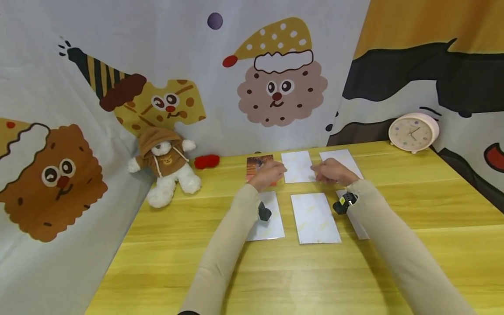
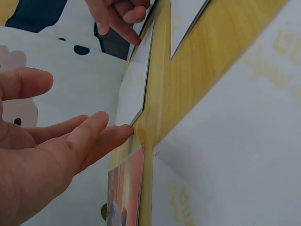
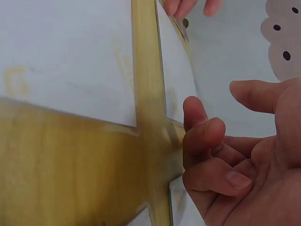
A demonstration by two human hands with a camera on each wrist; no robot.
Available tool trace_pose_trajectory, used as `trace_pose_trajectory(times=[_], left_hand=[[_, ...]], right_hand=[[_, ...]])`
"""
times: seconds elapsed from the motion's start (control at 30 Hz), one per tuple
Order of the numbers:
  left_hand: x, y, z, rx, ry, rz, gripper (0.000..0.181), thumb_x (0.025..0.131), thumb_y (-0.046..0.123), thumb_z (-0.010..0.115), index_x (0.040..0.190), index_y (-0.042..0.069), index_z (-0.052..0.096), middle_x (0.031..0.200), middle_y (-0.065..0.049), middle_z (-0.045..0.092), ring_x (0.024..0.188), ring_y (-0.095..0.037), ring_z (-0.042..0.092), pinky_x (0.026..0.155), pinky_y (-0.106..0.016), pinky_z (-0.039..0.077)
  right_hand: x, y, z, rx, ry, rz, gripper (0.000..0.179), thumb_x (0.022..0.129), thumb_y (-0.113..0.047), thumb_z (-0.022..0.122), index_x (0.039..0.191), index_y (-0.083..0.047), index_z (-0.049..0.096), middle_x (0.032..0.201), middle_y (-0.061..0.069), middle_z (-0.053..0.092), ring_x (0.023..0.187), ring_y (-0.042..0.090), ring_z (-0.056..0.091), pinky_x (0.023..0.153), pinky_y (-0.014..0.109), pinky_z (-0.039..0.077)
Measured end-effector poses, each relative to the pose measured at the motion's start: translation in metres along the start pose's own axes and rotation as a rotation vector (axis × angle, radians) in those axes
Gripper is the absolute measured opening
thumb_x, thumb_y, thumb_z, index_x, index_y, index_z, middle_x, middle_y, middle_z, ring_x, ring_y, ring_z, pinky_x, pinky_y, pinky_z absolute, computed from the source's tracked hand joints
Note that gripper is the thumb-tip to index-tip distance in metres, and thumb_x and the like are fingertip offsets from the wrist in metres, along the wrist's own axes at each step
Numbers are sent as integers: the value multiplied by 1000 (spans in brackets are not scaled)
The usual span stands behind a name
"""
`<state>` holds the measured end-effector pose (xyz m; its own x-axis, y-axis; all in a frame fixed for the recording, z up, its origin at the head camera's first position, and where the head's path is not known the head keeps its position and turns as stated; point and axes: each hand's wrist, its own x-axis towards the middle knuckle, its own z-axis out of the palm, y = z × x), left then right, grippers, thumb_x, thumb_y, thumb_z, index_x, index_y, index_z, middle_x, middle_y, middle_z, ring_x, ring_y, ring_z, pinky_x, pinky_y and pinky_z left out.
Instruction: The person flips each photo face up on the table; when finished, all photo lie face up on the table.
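Observation:
Both hands flank a white-backed card [image 1: 298, 166] in the middle of the back row, lying flat on the table. My left hand [image 1: 269, 174] is at its left edge, above a picture card [image 1: 252, 168] turned face up. In the left wrist view its fingers [image 2: 91, 134] reach fairly straight to the middle card's corner, the thumb held apart. On the other side, my right hand [image 1: 330, 170] has its fingertips by the right edge. Some of its fingers [image 3: 202, 136] bend, with the thumb apart and nothing gripped. It partly covers the back-right white-backed card [image 1: 348, 159].
A front row holds white-backed cards at left [image 1: 273, 223], middle [image 1: 316, 218] and right [image 1: 357, 225], the outer ones partly under my forearms. A teddy bear [image 1: 167, 168] and a small red object [image 1: 206, 161] are at back left. A pink clock [image 1: 413, 132] stands at back right.

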<state>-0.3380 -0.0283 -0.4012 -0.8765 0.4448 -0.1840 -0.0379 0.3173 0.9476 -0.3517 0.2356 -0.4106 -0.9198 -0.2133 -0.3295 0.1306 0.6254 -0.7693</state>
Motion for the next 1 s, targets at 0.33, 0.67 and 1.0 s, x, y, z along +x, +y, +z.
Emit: trace_pose_trajectory(times=[0.33,0.67,1.0], left_hand=[[3,3,6,-33,52,-38,56,100,22,54,148,-2,43,155,-16,44,143,-30,45,118,-44,40],[10,1,9,-145,131,-18,49,104,23,51,145,-3,48,151,-18,50,140,-34,50,119,-46,40],[8,-1,14,-108,157,-1,40,102,15,53,135,-6,57,145,-19,55,133,-34,56,114,-44,45]], right_hand=[[0,-4,7,72,23,38,46,104,-37,47,99,5,66,61,-4,55,51,9,42,47,22,33],[-8,-5,4,169,15,33,46,105,-35,47,87,3,66,65,-2,62,53,10,47,48,22,34],[-10,-4,5,186,18,-8,42,104,-35,51,114,5,61,69,-3,59,55,9,45,49,21,34]])
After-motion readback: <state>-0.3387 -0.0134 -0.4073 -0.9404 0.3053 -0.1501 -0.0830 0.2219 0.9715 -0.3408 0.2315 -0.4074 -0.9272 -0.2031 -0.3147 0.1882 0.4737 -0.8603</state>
